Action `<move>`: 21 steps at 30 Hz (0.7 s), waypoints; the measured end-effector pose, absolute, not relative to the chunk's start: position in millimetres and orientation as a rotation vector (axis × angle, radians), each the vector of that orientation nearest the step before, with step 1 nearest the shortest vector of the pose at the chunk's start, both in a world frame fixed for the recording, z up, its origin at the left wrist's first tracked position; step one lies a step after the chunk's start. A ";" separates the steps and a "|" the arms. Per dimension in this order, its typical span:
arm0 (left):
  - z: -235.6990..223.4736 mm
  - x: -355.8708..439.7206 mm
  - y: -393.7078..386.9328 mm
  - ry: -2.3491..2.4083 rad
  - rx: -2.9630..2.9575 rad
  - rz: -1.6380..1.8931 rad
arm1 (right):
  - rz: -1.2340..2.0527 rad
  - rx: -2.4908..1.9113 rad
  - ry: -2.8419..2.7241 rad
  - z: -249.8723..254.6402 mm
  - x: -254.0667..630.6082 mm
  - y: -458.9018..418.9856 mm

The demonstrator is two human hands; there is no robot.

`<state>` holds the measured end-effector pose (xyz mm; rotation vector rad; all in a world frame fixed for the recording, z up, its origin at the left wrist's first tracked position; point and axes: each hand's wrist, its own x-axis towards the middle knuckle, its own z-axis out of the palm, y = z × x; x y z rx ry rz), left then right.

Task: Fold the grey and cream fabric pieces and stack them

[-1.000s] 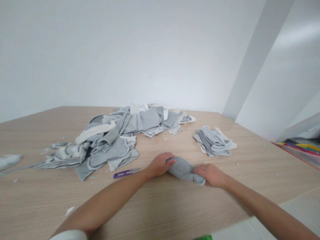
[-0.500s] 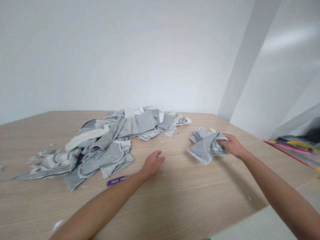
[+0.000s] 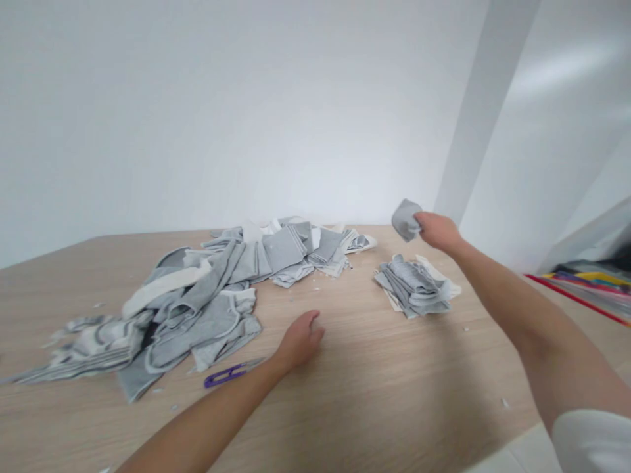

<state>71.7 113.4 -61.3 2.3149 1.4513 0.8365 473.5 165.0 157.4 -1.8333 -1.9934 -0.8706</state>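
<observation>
My right hand [image 3: 438, 231] is raised over the far right of the table, closed on the edge of a grey fabric piece [image 3: 407, 220]. Below it, apart from the held piece, lies a loose stack of grey and cream fabric pieces [image 3: 414, 286]. My left hand [image 3: 300, 338] rests low over the middle of the table, its thumb apart from loosely curled fingers and nothing visible in it. Beside the left wrist lies a pair of purple thread snips [image 3: 227, 375], its blades pointing toward that wrist.
A heap of grey and white fabric [image 3: 202, 328] covers the left, with striped cloth [image 3: 98, 345] at its edge. Several folded grey pieces [image 3: 286, 248] lie at the back by the wall [image 3: 296, 112]. Small scraps dot the wooden table [image 3: 355, 394]. Colourful material [image 3: 586, 282] sits far right.
My right hand has risen and moved away from me with a grey piece, above the stack that the cloth partly covered before. The left hand has hardly moved.
</observation>
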 end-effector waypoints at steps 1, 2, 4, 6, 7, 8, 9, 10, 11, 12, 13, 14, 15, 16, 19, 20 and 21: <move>-60.8 71.6 112.5 1.448 2.319 0.835 | -0.858 -1.817 -2.180 141.3 474.0 163.6; -60.3 71.6 111.8 1.444 2.323 0.833 | -0.828 -1.819 -2.320 123.5 476.0 161.2; -59.7 71.5 110.7 1.439 2.330 0.830 | -0.773 -1.833 -2.476 87.3 484.5 153.9; -59.7 71.4 110.1 1.439 2.329 0.826 | -0.736 -1.839 -2.535 56.5 497.0 145.2; -59.9 71.4 110.0 1.436 2.329 0.826 | -0.713 -1.833 -2.564 44.7 503.6 141.0; -60.3 71.5 110.0 1.434 2.328 0.824 | -0.702 -1.817 -2.578 35.6 509.9 137.0; -60.6 71.6 110.0 1.432 2.326 0.824 | -0.700 -1.794 -2.582 29.3 515.4 133.4; -61.0 71.7 110.0 1.432 2.323 0.824 | -0.702 -1.768 -2.584 25.4 520.0 130.2; -61.2 71.9 109.9 1.433 2.320 0.826 | -0.707 -1.740 -2.587 23.7 523.5 127.4; -61.2 72.0 109.6 1.434 2.317 0.829 | -0.712 -1.714 -2.594 23.7 526.1 125.1; -61.2 72.1 109.3 1.432 2.316 0.832 | -0.716 -1.690 -2.604 24.9 527.9 123.2; -61.0 72.2 108.8 1.430 2.315 0.836 | -0.719 -1.667 -2.616 26.8 529.1 121.7; -60.8 72.1 108.4 1.427 2.316 0.839 | -0.724 -1.644 -2.630 28.9 530.0 120.4; -60.7 72.0 107.9 1.426 2.318 0.843 | -0.733 -1.625 -2.639 30.7 530.8 119.4; -60.9 71.4 107.2 1.431 2.323 0.858 | -0.763 -1.575 -2.656 32.5 533.5 116.3; -61.0 71.2 107.2 1.432 2.323 0.861 | -0.765 -1.562 -2.661 31.6 534.8 114.9; -61.1 71.1 107.1 1.431 2.324 0.862 | -0.760 -1.549 -2.668 30.4 536.2 113.2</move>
